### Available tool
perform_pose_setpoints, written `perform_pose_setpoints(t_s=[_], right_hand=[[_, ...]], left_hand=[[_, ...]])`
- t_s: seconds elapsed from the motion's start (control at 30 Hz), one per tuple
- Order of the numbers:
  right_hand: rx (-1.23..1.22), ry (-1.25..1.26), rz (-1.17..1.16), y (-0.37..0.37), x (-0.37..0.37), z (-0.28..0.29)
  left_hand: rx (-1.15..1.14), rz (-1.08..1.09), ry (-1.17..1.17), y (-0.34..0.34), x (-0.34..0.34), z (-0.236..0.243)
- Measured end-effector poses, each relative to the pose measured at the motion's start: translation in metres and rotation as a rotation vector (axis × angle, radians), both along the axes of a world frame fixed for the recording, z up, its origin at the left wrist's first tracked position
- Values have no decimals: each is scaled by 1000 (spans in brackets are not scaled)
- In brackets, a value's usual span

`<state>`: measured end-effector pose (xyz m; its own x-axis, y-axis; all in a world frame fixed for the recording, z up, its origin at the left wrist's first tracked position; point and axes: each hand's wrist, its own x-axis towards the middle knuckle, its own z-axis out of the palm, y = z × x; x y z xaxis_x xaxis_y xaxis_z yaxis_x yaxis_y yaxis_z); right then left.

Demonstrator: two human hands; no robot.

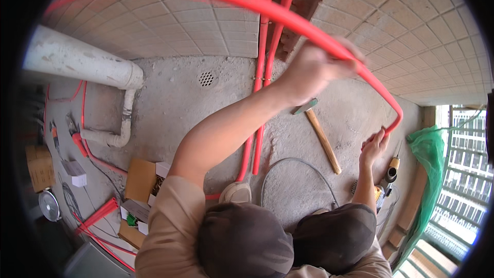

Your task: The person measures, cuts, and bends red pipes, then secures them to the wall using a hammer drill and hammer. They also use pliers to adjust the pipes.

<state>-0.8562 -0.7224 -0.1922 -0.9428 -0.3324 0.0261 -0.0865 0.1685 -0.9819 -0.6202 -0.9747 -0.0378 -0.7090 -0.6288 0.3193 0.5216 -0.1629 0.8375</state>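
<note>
Head view: above the concrete floor (170, 118), a long red pipe (288, 17) is held in two closed grips, by the blurred left hand (320, 69) along its length and by the right hand (375, 146) just below a tight bend (398, 116). Pressure is probably best spread evenly there, lest the pipe be kinked. At left, small parts, too indistinct to identify, are held in an open cardboard box (139, 180).

Two bare hands (374, 146) and two dark-trousered knees (244, 239) are counted. One bent red conduit (378, 86) is seen, and two straight red conduits (264, 36) are found mid-view. One wooden-handled hammer (323, 141), one perforated floor-drain cover (206, 79), one thick white drainpipe (82, 62) and one green net (431, 146) are shown.
</note>
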Motion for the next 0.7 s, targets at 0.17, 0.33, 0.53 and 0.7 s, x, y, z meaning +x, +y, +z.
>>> perform_pose_setpoints(t_s=[0.17,0.33,0.53,0.7], right_hand=[[295,-398,164,15,33,3],[329,-403,667,-28,106,-35],[592,-50,1119,-98,162,-37],[771,183,1269,-143,176,-25]], left_hand=[[-207,187,-219,25,-31,39],[-505,454,-716,12,1,78],[-397,572,-792,-47,20,76],[-469,704,-883,-80,27,63]])
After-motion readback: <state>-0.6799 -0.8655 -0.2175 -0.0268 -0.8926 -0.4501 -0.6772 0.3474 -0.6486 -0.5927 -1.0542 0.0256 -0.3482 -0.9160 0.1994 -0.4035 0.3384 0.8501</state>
